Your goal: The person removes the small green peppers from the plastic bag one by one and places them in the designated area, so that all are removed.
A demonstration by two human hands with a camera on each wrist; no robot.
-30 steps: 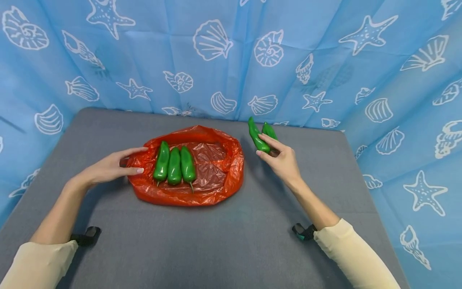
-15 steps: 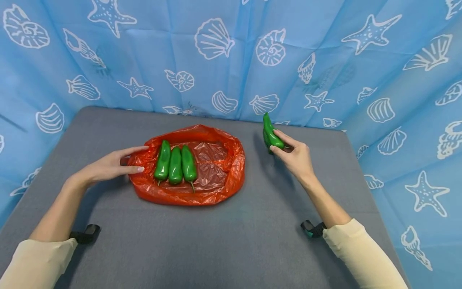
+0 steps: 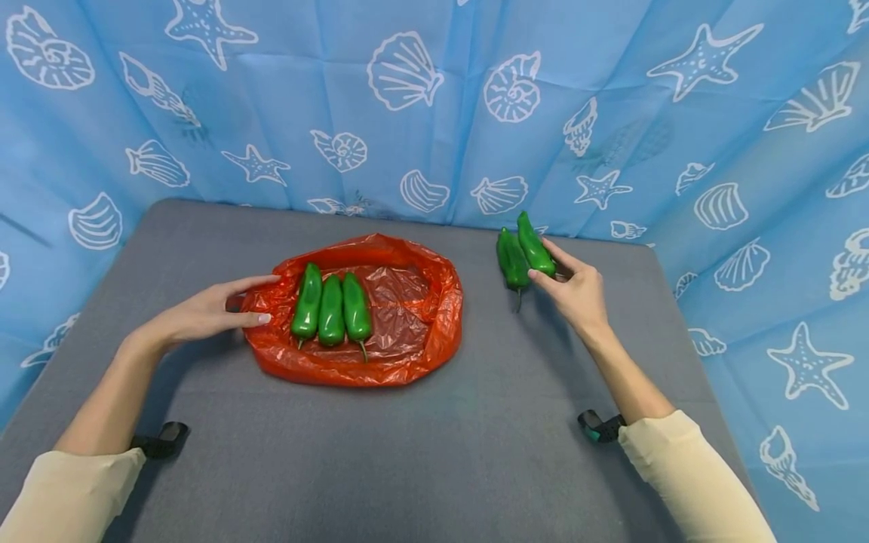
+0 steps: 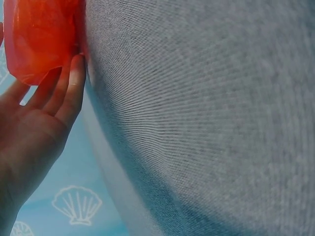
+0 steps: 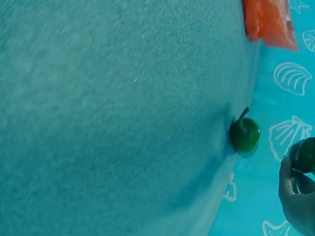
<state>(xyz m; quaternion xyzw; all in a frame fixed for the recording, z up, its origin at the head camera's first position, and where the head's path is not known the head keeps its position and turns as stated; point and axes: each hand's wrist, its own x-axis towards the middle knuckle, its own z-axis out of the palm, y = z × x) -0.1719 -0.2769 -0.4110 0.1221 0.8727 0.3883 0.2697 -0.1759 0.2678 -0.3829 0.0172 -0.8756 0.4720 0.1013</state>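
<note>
- At the far right of the grey fabric-covered counter (image 3: 407, 452), the person's right grip (image 3: 575, 294) pinches a glossy green tapered pepper (image 3: 535, 245) by its thick end, between thumb and fingers, narrow tip pointing to the far side.
- Just left of it, another pepper (image 3: 512, 260) lies on the counter, stem toward the near side.
- Left of centre, a shiny red thin-film plastic bag (image 3: 444, 332), rim folded outward, holds three more peppers (image 3: 331, 313) side by side in its left half.
- At the bag's left rim, the person's left grip (image 3: 197, 311) rests with fingers spread, fairly straight.
- Each pepper is probably light and firm, its smooth skin a little slippery; the thick shoulder seems the surest hold, the thin stem the weakest.
- Limp and easily creased, the bag likely handles best by its doubled rim.
- No brand, label or writing can be read; the blue curtain (image 3: 421, 136) carries only white sea-life drawings.
</note>
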